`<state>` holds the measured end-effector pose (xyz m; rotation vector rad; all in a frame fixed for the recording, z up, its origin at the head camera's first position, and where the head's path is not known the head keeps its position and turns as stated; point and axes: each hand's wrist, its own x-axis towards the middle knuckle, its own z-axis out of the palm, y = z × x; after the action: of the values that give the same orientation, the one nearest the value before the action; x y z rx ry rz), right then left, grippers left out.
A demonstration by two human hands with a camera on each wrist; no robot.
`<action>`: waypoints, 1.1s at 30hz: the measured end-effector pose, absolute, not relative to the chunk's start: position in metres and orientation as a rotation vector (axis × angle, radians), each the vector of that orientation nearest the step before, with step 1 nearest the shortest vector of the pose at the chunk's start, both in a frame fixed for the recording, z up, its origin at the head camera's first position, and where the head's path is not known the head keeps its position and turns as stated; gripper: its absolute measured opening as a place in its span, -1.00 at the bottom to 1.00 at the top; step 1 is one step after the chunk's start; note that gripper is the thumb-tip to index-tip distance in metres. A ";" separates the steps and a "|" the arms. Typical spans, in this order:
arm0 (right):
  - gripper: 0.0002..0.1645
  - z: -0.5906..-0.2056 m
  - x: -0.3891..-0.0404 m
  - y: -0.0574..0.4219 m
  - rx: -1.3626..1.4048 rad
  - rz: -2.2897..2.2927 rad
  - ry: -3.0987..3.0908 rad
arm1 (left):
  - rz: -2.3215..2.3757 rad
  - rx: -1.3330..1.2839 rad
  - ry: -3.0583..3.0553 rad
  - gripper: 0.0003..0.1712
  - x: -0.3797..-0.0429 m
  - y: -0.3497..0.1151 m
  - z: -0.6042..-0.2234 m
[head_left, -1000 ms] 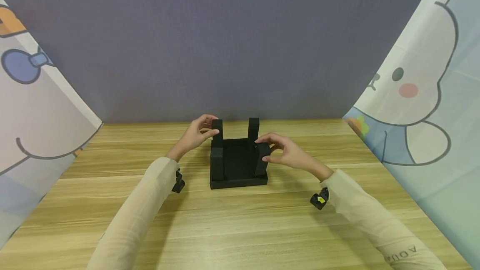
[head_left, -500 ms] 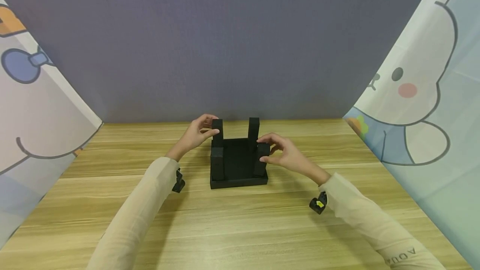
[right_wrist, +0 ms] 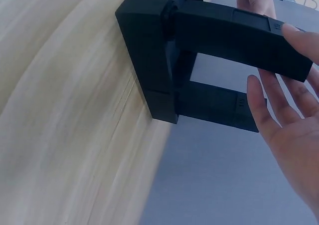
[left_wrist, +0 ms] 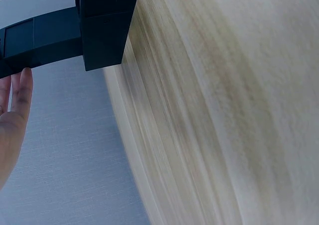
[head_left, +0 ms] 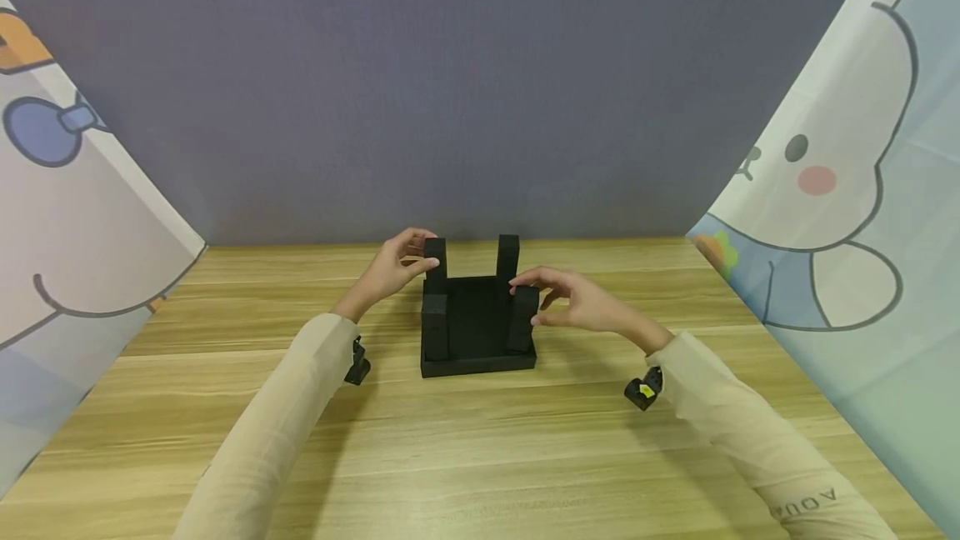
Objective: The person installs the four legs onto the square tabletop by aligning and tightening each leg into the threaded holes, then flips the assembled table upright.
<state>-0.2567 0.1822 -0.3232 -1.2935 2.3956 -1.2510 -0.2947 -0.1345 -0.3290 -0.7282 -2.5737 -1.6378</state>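
Note:
A black square base (head_left: 477, 367) with several upright black posts at its corners stands on the table. My left hand (head_left: 384, 272) holds the top of the far-left post (head_left: 436, 277), thumb in front and fingers behind. In the left wrist view those fingertips (left_wrist: 25, 78) touch the post's side. My right hand (head_left: 581, 303) is around the near-right post (head_left: 522, 325). Seen from the right wrist, the thumb (right_wrist: 294, 34) lies along one face of this post (right_wrist: 239, 38), and fingers reach the opposite face. The near-left post (head_left: 435, 332) and far-right post (head_left: 507, 261) are untouched.
The wood-grain table (head_left: 480, 457) ends at a grey upright panel (head_left: 465, 98) just behind the base. Cartoon-printed cloths hang on the left (head_left: 75, 215) and right (head_left: 847, 182). A small black device (head_left: 643, 390) sits at the right wrist.
My right wrist dips slightly, then rises and shifts right; the right thumb slides toward the outer side of its post. The near-right post leans slightly further left. My left hand stays still.

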 end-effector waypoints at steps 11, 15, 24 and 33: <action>-0.38 -0.317 -0.234 0.172 -1.183 -1.368 2.562 | -1.639 -0.725 -2.566 -0.56 -0.292 -0.133 -0.327; -0.38 -0.324 -0.235 0.171 -1.173 -1.385 2.607 | -1.627 -0.728 -2.569 -0.57 -0.292 -0.132 -0.327; -0.35 -0.335 -0.251 0.178 -1.309 -1.345 2.530 | -1.636 -0.717 -2.581 -0.56 -0.293 -0.134 -0.328; -0.40 -0.328 -0.256 0.182 -1.306 -1.252 2.470 | -1.635 -0.708 -2.588 -0.55 -0.294 -0.133 -0.329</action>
<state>-0.2561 0.1819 -0.3281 -1.3060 2.4702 -1.2518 -0.2938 -0.1334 -0.3288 -0.7077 -2.5882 -1.6347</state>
